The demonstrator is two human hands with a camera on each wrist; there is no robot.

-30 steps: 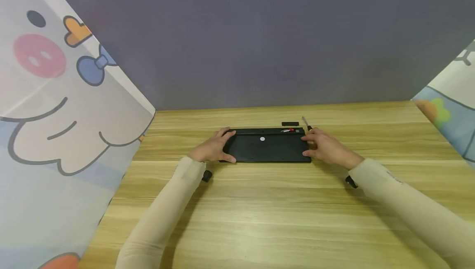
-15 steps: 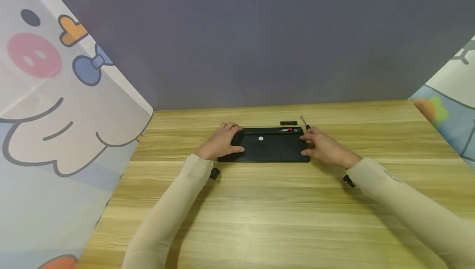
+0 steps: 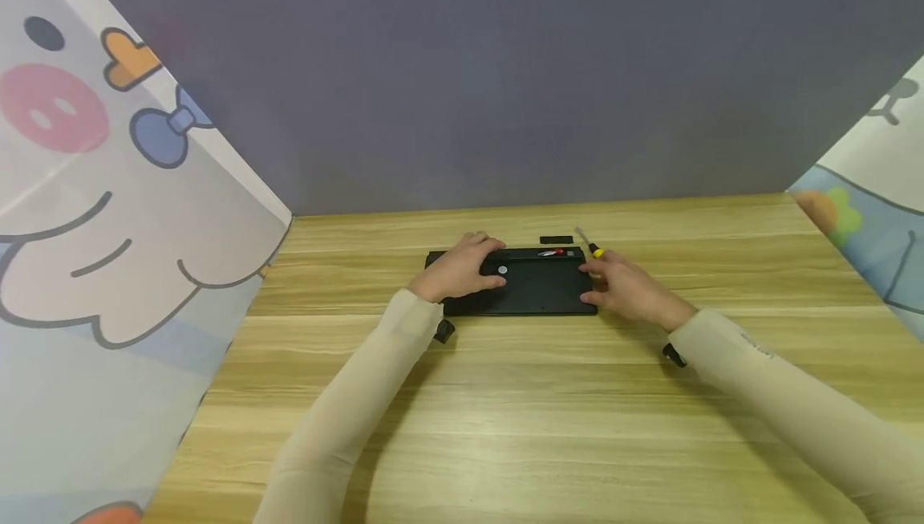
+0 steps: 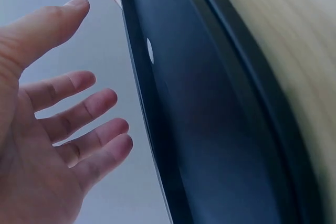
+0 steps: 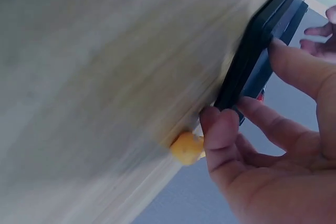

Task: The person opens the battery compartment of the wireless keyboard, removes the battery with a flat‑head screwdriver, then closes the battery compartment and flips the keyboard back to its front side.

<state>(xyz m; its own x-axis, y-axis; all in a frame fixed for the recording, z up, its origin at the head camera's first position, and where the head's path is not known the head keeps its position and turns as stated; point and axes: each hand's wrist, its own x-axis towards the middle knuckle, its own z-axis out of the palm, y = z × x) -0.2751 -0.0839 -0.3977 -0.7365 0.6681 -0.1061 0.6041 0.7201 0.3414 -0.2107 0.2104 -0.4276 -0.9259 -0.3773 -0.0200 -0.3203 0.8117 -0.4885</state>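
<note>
A black keyboard [image 3: 545, 290] lies underside up on the wooden table, a round white sticker [image 3: 503, 270] on it. In its back strip, an open slot holds a small red and silver item [image 3: 553, 252]. My right hand [image 3: 630, 287] grips the keyboard's right end, thumb on its face and fingers at the edge in the right wrist view. Over the left half is my left hand [image 3: 462, 269]; the left wrist view shows its fingers [image 4: 86, 111] spread, holding nothing, above the surface.
Behind the keyboard lies a small black cover strip [image 3: 556, 240]. A screwdriver [image 3: 595, 250] with a black and yellow handle rests beside it, close to my right fingers. A grey panel [image 3: 505, 83] rises at the table's back edge.
My left hand has moved right, from the keyboard's left end to over its left half, uncovering the left back corner. My right hand stays at the right end.
</note>
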